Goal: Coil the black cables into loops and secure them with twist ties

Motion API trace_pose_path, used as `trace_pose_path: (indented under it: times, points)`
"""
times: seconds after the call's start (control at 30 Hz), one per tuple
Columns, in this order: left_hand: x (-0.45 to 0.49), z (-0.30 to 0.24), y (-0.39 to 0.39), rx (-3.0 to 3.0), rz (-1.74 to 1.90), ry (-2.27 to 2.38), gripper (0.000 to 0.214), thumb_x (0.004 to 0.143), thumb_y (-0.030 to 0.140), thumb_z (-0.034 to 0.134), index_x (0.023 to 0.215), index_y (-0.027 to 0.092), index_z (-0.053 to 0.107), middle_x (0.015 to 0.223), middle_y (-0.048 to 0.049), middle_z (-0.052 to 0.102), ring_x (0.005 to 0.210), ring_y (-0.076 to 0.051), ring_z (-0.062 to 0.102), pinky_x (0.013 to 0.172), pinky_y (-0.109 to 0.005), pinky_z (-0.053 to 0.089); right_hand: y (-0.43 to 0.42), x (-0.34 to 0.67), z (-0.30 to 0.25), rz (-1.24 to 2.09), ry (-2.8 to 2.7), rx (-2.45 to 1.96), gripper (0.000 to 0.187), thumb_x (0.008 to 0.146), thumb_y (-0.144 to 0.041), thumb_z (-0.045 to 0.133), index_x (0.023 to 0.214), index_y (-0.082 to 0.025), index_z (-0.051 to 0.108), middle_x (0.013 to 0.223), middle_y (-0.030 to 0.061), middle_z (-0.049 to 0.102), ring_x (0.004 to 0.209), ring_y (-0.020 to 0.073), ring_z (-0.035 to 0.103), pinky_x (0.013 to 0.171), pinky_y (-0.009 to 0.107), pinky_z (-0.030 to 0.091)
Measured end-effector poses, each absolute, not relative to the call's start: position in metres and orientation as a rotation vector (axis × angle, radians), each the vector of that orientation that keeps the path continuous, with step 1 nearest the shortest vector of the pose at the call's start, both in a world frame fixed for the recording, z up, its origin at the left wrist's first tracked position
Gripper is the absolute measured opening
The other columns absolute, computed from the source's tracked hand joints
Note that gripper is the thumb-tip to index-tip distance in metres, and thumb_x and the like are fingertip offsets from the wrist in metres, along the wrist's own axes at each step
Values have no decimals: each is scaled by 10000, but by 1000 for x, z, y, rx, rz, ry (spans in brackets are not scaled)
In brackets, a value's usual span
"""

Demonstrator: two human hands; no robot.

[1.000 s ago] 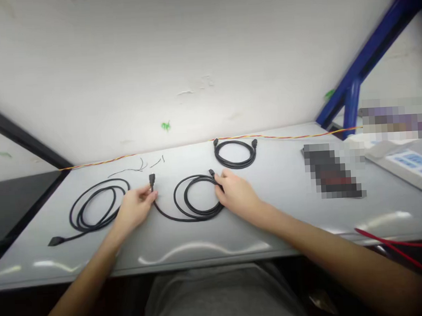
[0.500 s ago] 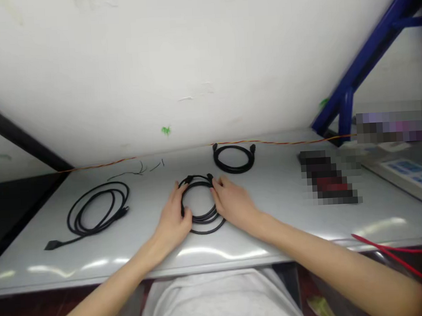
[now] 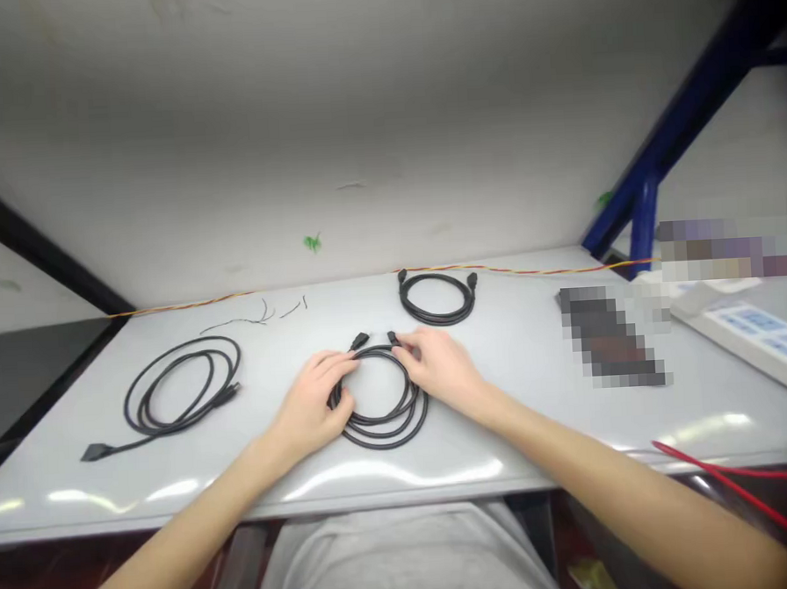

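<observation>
A coiled black cable (image 3: 383,443) lies in the middle of the grey table (image 3: 516,358), its two connector ends pointing away from me at the top of the coil. My left hand (image 3: 316,400) grips the coil's left side, fingers on top and thumb at the inner edge. On the right side, my right hand (image 3: 440,362) pinches the cable close to one of the connectors. A second black cable coil (image 3: 438,317) rests behind, near the wall. To the left is a looser black cable coil (image 3: 179,422) with one flat connector stretched out toward the front.
Thin black wire scraps (image 3: 240,320) lie at the back left. A twisted red and yellow wire (image 3: 498,270) runs along the wall. On the right are a blurred dark object (image 3: 610,336), a white box (image 3: 751,324) and a red cord (image 3: 719,468). A blue post (image 3: 644,220) stands behind.
My left hand has shifted slightly left and toward me along the coil. The coil's lower loops have spread toward me, and its left connector now shows more plainly. The wall looks darker.
</observation>
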State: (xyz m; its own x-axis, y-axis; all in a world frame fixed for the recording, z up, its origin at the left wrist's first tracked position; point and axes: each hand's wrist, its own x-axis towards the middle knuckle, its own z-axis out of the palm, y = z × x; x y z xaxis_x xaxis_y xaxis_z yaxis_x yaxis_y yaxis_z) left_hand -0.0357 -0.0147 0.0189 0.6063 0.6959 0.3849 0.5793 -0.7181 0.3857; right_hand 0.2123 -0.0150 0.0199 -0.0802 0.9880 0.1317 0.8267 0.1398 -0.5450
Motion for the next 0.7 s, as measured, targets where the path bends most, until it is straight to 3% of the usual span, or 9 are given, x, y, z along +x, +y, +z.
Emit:
trace_pose_path:
  times: [0.1,0.23,0.37,0.43,0.6,0.7]
  points:
    - [-39,18,-12,2624,807,1009,430,878,93,559,1279,212,660,1301,-81,714,1242,-274,602,1146,-524,478,-11,217,22,640,-1874,-1677,301,991,-378,562,972,-206,809,858,33,777,765,201,684,673,266,440]
    - [-35,20,-13,2591,788,1078,448,856,69,549,1268,206,660,1218,-91,697,1159,-269,601,1061,-478,519,-1,220,22,682,-1745,-1675,307,949,-443,635,1018,-206,817,945,59,807,855,222,731,753,276,501]
    - [-24,26,-9,2581,579,1165,698,777,22,510,1449,209,556,1111,-102,619,1046,-278,578,956,-478,549,7,224,19,711,-1693,-1716,275,851,-412,752,1002,-190,811,932,73,809,873,227,744,798,277,519]
    - [-18,29,-5,2601,466,1161,802,731,15,516,1509,210,504,1153,-124,589,1082,-303,568,984,-508,539,9,227,19,707,-1690,-1713,245,852,-370,736,981,-176,812,922,73,808,876,229,743,799,276,518]
    - [-11,27,4,2578,409,1031,878,644,-2,515,1488,236,479,1518,-143,463,1407,-331,438,1191,-546,402,10,233,22,552,-1678,-1785,216,824,-262,685,966,-166,816,887,71,798,862,235,724,791,282,504]
    - [-10,24,5,2576,448,1017,888,647,-21,478,1495,237,442,1481,-123,522,1385,-311,459,1203,-548,382,10,234,23,527,-1684,-1811,232,829,-242,673,994,-161,814,883,66,792,844,225,714,795,279,498]
